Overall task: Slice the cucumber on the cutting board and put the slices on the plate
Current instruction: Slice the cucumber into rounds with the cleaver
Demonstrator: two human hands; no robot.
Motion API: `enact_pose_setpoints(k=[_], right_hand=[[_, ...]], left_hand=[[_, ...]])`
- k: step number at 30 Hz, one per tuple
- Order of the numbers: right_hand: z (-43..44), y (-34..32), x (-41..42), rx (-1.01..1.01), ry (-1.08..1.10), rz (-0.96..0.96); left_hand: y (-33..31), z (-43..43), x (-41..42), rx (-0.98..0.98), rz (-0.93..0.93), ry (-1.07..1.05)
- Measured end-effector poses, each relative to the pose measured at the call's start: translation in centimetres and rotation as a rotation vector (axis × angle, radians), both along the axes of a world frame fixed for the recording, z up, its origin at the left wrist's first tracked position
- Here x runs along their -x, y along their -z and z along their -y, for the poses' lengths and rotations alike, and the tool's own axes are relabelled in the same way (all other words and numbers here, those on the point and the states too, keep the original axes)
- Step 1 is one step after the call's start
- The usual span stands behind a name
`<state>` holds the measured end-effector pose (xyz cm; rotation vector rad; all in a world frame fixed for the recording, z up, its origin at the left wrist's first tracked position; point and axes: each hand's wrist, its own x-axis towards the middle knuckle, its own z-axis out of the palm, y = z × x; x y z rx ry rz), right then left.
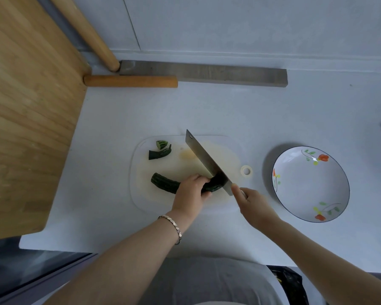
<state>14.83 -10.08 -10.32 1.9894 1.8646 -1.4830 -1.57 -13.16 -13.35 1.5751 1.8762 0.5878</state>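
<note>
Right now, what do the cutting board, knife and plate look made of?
Cutting board: likely plastic, translucent white and matte, with yellowish staining in the middle.
Knife: the blade looks like steel, flat grey with a dull brushed sheen.
Plate: probably glazed ceramic, glossy white with a bright highlight, painted flowers and a thin dark rim.

1. A grey slat (218, 73) lies in soft light.
2. Behind it rises a pale wall (229, 25); before it, a white counter (295, 111).
3. Left of it, a wooden panel (26, 119) and two rods (130, 81).
</note>
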Motion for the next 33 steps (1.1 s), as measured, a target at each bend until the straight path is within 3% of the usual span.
enact_pose_setpoints(k=[6,11,24,29,33], right_hand=[[-0.3,-1.4,-0.7,0.142,0.187,-0.162],[-0.2,-2.8,-1.5,0.058,0.037,-0.09],[0.2,-1.8,-0.3,-0.038,-0.064,0.02],[0.3,-0.2,0.1,0.01,0.002,-0.008],[0.1,-0.1,0.0,0.135,0.175,-0.121]], left_hand=[[0.2,0.0,0.0,0.009,0.026,-0.033],[0.3,0.0,-0.1,-0.015,0.006,-0.031],[0.2,-0.1,-0.1,-0.003,-0.014,-0.012],[0.0,0.2,0.1,-0.054,-0.029,0.025],[0.1,0.4,0.9,-0.066,-0.023,0.013]])
